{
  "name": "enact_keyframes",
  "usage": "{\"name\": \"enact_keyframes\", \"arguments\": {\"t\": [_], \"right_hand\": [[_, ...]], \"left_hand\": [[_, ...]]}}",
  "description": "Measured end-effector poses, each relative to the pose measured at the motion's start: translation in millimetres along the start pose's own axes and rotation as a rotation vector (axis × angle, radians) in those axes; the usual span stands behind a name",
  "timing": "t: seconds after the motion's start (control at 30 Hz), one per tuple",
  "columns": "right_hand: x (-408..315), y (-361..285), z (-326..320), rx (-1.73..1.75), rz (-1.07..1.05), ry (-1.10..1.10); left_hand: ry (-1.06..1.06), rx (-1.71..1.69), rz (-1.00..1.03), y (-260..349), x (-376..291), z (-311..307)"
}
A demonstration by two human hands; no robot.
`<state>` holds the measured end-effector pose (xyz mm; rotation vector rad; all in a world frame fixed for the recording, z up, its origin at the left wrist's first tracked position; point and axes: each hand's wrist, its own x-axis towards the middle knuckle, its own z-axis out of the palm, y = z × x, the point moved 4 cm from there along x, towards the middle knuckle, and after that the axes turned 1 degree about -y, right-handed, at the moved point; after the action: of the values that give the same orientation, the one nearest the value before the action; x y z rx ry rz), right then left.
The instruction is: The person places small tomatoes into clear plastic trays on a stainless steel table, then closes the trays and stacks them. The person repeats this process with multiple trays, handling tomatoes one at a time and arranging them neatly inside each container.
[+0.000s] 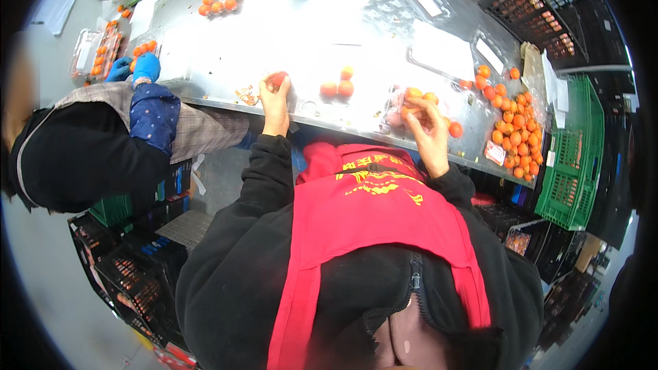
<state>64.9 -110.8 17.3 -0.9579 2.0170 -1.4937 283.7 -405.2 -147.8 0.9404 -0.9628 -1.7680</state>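
Observation:
My left hand (275, 105) holds a red tomato (279, 78) between thumb and fingers, above the front edge of the metal table (205, 79). Small red and brown scraps (248, 95) lie just left of it. Between my hands, a cluster of three tomatoes (336, 86) rests on the table. My right hand (431, 131) is at a clear plastic pack (395, 108) with orange tomatoes (413, 93) at its far side. Its fingertips touch a partly hidden tomato; whether they grip it I cannot tell. A loose red tomato (455, 129) sits right of that hand.
A heap of tomatoes (519, 133) covers the table's right end, beside a green crate (570, 154). Black crates (532, 5) stand at the back right. White sheets (442, 51) lie on clear trays. On the left, a person in blue gloves (147, 66) handles packed tomatoes.

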Motion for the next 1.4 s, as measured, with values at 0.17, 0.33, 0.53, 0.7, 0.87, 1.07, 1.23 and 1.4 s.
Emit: {"name": "enact_keyframes", "arguments": {"t": [0.17,0.33,0.53,0.7,0.87,1.07,1.23,1.4], "right_hand": [[-3,0,-7,0.022,0.012,0.011],[-7,0,-20,0.026,-0.004,0.031],[-4,27,-107,-0.216,-0.086,0.362],[-8,67,-178,-0.226,0.136,0.430],[-21,57,-151,-0.502,-0.231,0.126],[-10,48,-118,-0.763,-0.350,-0.097],[-9,39,-129,-0.672,-0.389,-0.017],[-13,36,-133,0.202,-0.019,-0.049]], "left_hand": [[-0.011,0.948,0.398,13,-23,10],[0.000,1.154,0.503,12,-35,8],[-0.090,1.077,0.443,8,-22,-14],[-0.029,1.209,0.541,36,-33,5],[-0.076,0.858,0.325,63,-54,80],[-0.558,0.502,0.076,32,-110,215],[-0.727,0.574,0.073,18,-160,274],[-0.835,0.220,-0.519,-2,-188,288]]}}
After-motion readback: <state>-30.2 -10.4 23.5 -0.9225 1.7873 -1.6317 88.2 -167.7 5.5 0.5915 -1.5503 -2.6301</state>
